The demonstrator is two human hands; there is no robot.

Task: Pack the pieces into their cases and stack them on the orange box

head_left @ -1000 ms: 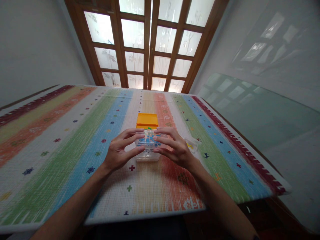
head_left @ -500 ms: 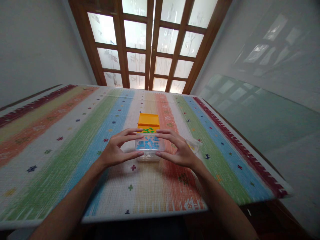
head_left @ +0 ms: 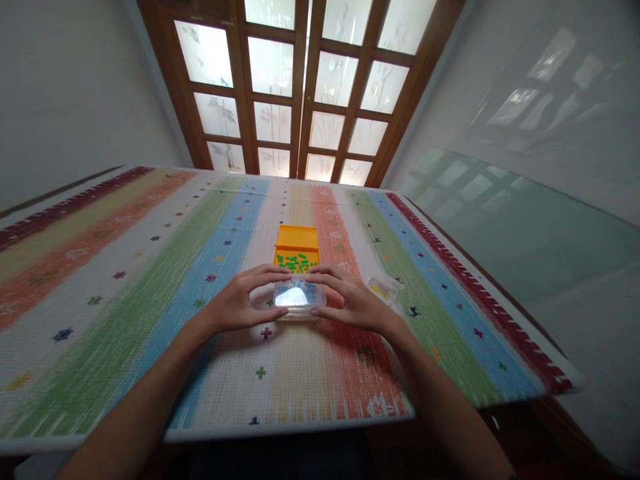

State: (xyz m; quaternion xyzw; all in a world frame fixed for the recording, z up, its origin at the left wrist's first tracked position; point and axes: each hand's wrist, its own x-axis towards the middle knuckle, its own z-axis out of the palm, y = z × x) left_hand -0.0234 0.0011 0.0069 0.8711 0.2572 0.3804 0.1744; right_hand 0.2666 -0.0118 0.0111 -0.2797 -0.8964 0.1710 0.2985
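Probably the clear box (head_left: 295, 298) is light, stiff, somewhat slippery; left hand (head_left: 237, 300) and right hand (head_left: 364, 305) hold it properly, front to back, fingers (head_left: 327, 283) half-curled.

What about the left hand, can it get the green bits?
Probably yes: the green bits lie in the open yellow box, just past the clear box, though the left hand is busy holding that.

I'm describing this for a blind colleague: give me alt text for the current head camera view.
A person's left hand and right hand hold a clear plastic box, blue pieces showing through it, over a striped tablecloth. Beyond the box lies an open yellow case of green pieces; to the right, a clear container holds yellow pieces.
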